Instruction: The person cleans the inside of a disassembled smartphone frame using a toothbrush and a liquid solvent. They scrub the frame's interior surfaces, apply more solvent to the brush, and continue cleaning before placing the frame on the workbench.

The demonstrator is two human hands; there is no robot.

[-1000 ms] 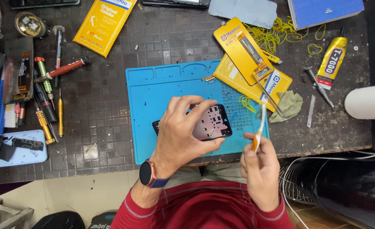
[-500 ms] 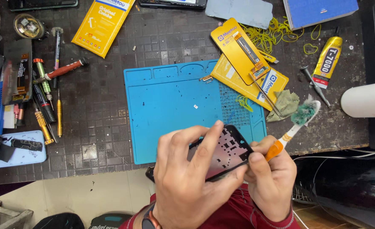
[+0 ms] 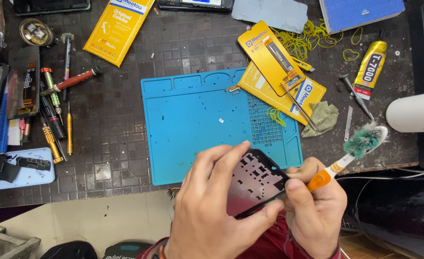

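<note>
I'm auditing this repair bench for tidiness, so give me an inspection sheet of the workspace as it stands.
Surface: dark tiled bench top with a blue work mat, speckled with debris.
Job's things: phone frame held tilted over the bench edge; toothbrush, bristles worn.
Clutter: screwdrivers at left, yellow packets, glue tube, rubber bands, green rag, tweezers.
Grips: left hand in a grip on the frame; right hand holds the toothbrush and pinches the frame's edge.
Cables: thin wires at right, below the bench edge.
Surroundings: white cylinder at right.
</note>
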